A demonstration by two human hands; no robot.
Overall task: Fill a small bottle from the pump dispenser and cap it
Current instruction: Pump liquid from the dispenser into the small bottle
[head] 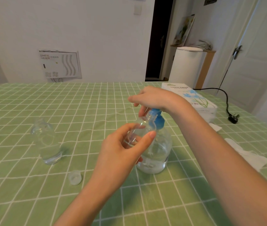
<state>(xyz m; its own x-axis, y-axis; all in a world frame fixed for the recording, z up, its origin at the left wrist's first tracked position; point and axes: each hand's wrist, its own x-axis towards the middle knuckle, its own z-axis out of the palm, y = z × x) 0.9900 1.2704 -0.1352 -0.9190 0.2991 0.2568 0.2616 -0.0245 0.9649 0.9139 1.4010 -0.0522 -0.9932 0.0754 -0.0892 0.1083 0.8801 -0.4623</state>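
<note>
We see the green-checked counter [31, 201] running wide, with bare cloth along its far edge and across the near front. A tissue box [193, 98] sits close to the right edge, and crumpled tissues [250, 155] lie nearer us. The clear dispenser [160, 150] stands mid-counter. Our right hand [154, 98] rests on its blue pump [159, 122], fingers loosely bent, gripping nothing. A second bottle [48, 141] stands well to the left. Our left hand [121, 152] pinches the small bottle [143, 126] in front of the dispenser, tilted, mouth up by the pump. The cap [75, 177] lies alone on the cloth, left of our left wrist.
</note>
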